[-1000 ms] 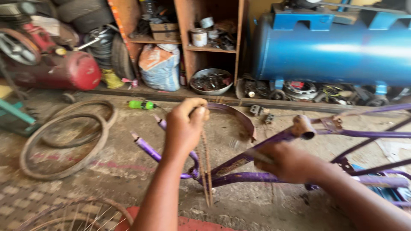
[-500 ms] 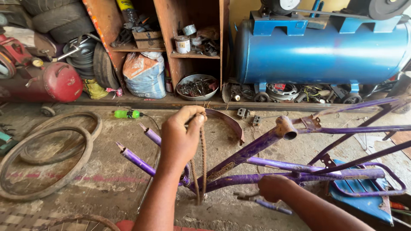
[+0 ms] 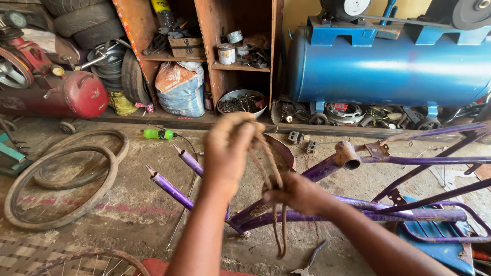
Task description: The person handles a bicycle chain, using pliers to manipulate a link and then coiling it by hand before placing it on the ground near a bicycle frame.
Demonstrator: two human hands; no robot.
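My left hand is raised over the purple bicycle frame and grips the top of a rusty bicycle chain. The chain hangs down in a loop and is blurred by motion. My right hand is closed on the chain lower down, just in front of the frame's tubes. The frame lies on the concrete floor, its two fork-like tube ends pointing left. A curved brown mudguard lies behind my hands.
Two old tyres lie on the floor at the left. A green bottle lies near the shelf. A red compressor is at the left, a blue tank at the right. Pliers lie near the frame. A spoked wheel is at bottom left.
My right hand has come up from the lower frame tube and closed on the hanging chain. My left hand has stayed on the chain's top and shifted slightly right.
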